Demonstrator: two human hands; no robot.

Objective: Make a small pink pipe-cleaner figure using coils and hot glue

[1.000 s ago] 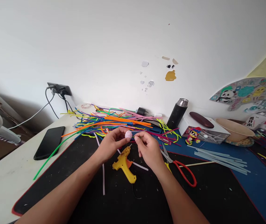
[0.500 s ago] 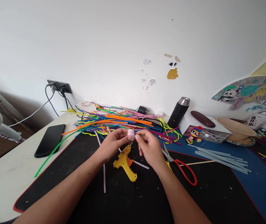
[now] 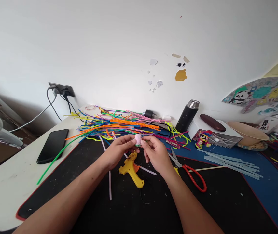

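- Pink piece (image 3: 138, 138) swung side-on vs. 1 s ago, green end (image 3: 138, 145) low.
- L hand (image 3: 117, 150) + R hand (image 3: 155, 151) both pinching it, nr glue gun (image 3: 131, 170).
- Prob. turn-and-check step; next move needs steady pinch.

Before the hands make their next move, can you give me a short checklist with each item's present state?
1. Pink piece held by both hands: ok, pinched between the left hand and the right hand.
2. Glue gun set down: ok, lying on the black mat, gripped by neither hand.
3. Glue gun cool: cannot tell, nothing shows its heat.
4. Scissors shut: not ok, the blades stand apart near the right wrist.
5. Phone away from the hands: ok, over on the left.
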